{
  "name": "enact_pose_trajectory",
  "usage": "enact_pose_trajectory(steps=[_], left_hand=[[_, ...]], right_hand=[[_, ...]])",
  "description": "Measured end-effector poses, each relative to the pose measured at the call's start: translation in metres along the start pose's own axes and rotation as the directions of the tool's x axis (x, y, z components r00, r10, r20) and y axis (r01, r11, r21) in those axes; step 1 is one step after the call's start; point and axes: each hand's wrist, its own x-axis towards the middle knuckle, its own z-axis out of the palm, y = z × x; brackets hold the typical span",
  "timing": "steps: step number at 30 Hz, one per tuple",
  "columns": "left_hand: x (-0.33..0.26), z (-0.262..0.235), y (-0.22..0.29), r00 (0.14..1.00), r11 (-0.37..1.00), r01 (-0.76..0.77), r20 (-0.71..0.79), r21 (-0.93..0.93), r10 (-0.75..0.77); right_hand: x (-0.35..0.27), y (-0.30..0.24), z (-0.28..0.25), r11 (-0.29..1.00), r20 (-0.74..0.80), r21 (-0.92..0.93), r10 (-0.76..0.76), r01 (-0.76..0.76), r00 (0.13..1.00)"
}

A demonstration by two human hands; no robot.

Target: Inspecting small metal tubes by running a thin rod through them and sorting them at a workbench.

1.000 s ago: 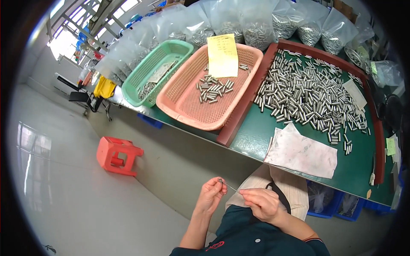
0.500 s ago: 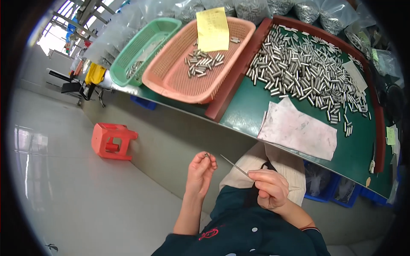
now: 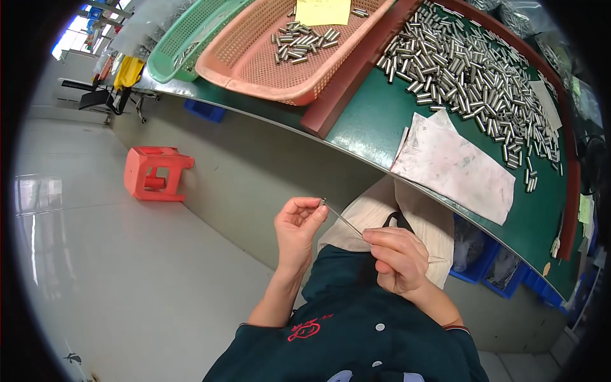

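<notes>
Over my lap, below the table's edge, both hands grip one thin metal rod (image 3: 344, 219). My left hand (image 3: 298, 226) pinches its far tip between thumb and fingers. My right hand (image 3: 396, 258) is closed around its near end. The rod runs slantwise between them. A heap of several short silver metal cylinders (image 3: 471, 70) lies on the green table (image 3: 369, 127) above, out of reach of both hands.
A crumpled white sheet (image 3: 455, 165) lies near the table's edge. A pink basket (image 3: 254, 63) holds more cylinders and a yellow paper (image 3: 321, 11); a green basket (image 3: 184, 41) stands beside it. A red stool (image 3: 153, 173) is on the floor at left. Blue bins (image 3: 477, 261) sit under the table.
My view has tilted down, so the table has slid upward. My hands have drawn slightly apart along the thin rod, the left one rising toward the table's edge.
</notes>
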Motion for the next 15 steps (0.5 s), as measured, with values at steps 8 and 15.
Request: enact_pose_trajectory(steps=[8,15], left_hand=[[0.0006,0.0053,-0.0034,0.989,0.984,-0.144,-0.019,0.103,0.147],[0.0057,0.0047,-0.0092,0.945,0.938,-0.300,-0.079,0.176,0.317]], right_hand=[[0.0030,0.0018,0.0027,0.997,0.098,-0.072,-0.008,0.015,0.995],[-0.0032,0.0019,0.0094,0.985,0.167,-0.093,-0.127,0.144,0.978]])
